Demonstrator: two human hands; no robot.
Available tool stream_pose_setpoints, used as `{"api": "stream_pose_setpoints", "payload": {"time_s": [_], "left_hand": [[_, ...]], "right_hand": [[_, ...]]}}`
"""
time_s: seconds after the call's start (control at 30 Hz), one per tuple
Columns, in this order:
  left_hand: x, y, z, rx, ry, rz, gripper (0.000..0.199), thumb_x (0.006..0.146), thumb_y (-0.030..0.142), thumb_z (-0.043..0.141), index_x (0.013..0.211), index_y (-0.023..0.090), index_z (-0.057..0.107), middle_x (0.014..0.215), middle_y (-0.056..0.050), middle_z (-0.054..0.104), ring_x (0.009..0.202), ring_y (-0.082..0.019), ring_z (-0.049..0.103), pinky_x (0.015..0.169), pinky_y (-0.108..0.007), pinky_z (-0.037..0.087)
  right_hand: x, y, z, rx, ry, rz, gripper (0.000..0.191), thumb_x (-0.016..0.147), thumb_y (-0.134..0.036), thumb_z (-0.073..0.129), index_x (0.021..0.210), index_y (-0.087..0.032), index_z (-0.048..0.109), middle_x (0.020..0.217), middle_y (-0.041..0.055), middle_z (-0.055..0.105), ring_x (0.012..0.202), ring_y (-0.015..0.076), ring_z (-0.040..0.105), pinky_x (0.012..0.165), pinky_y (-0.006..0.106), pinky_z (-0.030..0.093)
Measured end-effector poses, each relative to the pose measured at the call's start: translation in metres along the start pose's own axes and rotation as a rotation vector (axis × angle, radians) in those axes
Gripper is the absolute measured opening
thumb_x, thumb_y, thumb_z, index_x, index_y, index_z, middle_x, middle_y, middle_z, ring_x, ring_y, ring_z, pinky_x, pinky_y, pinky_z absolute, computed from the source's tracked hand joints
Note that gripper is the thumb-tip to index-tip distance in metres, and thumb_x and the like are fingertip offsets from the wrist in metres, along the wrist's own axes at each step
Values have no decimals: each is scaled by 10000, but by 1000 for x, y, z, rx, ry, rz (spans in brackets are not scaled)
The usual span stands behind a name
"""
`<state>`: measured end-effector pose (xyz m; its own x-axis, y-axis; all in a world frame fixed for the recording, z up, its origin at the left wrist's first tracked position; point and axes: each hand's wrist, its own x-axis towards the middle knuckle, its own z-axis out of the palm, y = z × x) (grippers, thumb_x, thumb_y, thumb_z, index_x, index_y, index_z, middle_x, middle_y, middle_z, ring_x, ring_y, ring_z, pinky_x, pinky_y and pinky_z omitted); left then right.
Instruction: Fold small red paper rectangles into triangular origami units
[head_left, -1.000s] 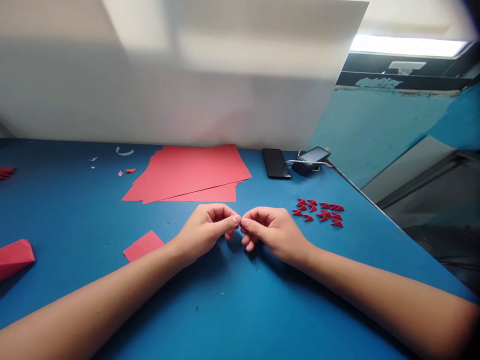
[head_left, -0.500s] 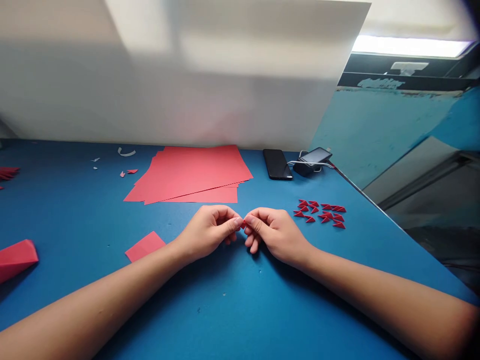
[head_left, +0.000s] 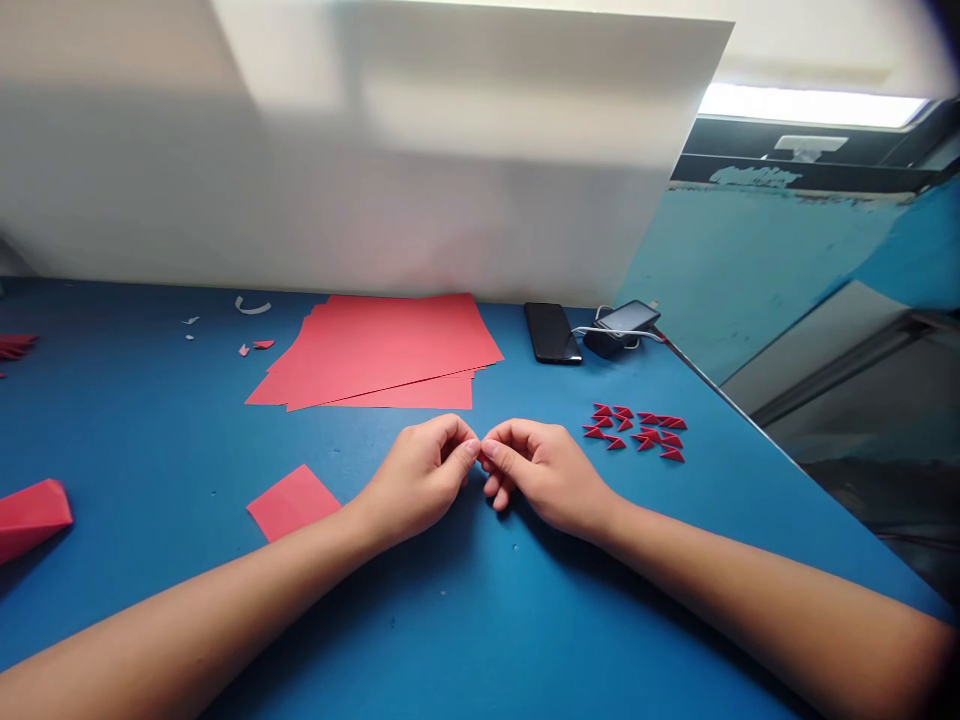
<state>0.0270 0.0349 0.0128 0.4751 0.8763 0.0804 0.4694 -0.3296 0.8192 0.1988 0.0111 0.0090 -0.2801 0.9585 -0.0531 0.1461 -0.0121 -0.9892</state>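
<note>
My left hand and my right hand meet above the blue table, thumbs and forefingers pinched on a small red paper piece that their fingertips mostly hide. Beside my left forearm lies a small red paper stack, partly covered by the arm. Several small folded red triangles are grouped to the right, beyond my right hand. Large red sheets lie overlapping behind my hands.
A black phone and a device with a white cable are at the back right. A folded red block lies at the left edge. Paper scraps are at the back left. A white board stands behind.
My fingertips have come closer together, and less of the red piece shows between them. My left forearm uncovers slightly more of the small red stack.
</note>
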Motion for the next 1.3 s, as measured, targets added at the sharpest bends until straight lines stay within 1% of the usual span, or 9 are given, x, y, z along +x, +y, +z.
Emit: {"api": "stream_pose_setpoints", "payload": {"time_s": [0.1, 0.17, 0.27, 0.4, 0.63, 0.93, 1.03, 1.17, 1.3], "left_hand": [[-3, 3, 4, 98, 77, 56, 182, 908, 256, 445, 779, 165, 537, 707, -4, 602, 628, -128, 512, 581, -248, 362], [-3, 3, 5, 122, 95, 76, 177, 913, 249, 440, 790, 165, 537, 726, -6, 603, 647, -131, 516, 593, -249, 364], [-3, 1, 4, 98, 82, 65, 189, 922, 252, 430, 809, 167, 556, 756, -9, 619, 679, -135, 533, 624, -252, 380], [0, -3, 0, -1, 14, 44, 219, 927, 282, 430, 831, 170, 593, 797, -9, 645, 736, -142, 557, 672, -255, 399], [4, -10, -4, -121, -67, -29, 313, 875, 445, 517, 845, 154, 627, 743, -11, 632, 624, -119, 502, 558, -227, 371], [6, -2, -8, -246, -63, -60, 215, 841, 334, 553, 759, 139, 593, 547, 35, 521, 476, -81, 447, 449, -183, 325], [6, -2, -6, -252, -52, -44, 208, 839, 326, 555, 762, 141, 611, 539, 34, 531, 466, -81, 455, 446, -184, 334], [6, -4, -4, -241, -28, -26, 205, 844, 314, 551, 826, 146, 668, 656, 1, 638, 504, -91, 501, 489, -201, 390], [4, -4, -3, -190, -25, -13, 223, 857, 314, 534, 884, 157, 690, 714, -12, 685, 531, -102, 527, 522, -212, 416]], "right_hand": [[1, 2, 0, 6, 0, 12, 267, 874, -420, 555, 806, -163, 538, 606, -8, 615, 488, 123, 623, 488, 232, 488], [1, 3, -1, 27, -9, 14, 258, 869, -415, 565, 816, -164, 538, 614, -5, 622, 492, 127, 627, 489, 235, 491], [1, 3, -2, 31, -13, 7, 254, 868, -409, 569, 826, -159, 554, 624, 3, 629, 503, 129, 633, 502, 238, 496], [1, 1, -2, 5, 5, 20, 254, 880, -404, 552, 824, -157, 559, 623, 7, 633, 500, 133, 637, 499, 238, 489], [3, 1, -1, -11, 44, 43, 265, 857, -413, 583, 821, -150, 573, 607, 4, 634, 477, 131, 631, 483, 234, 481], [0, -2, -2, 27, -27, -8, 290, 851, -440, 584, 801, -155, 562, 613, -4, 621, 484, 122, 622, 497, 237, 488], [-2, -1, 0, -23, 30, -35, 279, 851, -439, 581, 822, -162, 569, 620, -2, 626, 490, 128, 627, 500, 241, 492], [-4, 2, 3, -111, 138, -66, 239, 868, -405, 560, 839, -169, 585, 638, 3, 639, 495, 126, 633, 506, 235, 500], [-5, 3, 3, -172, 179, -98, 184, 868, -358, 565, 839, -179, 595, 651, -1, 642, 504, 128, 637, 519, 237, 512]]}}
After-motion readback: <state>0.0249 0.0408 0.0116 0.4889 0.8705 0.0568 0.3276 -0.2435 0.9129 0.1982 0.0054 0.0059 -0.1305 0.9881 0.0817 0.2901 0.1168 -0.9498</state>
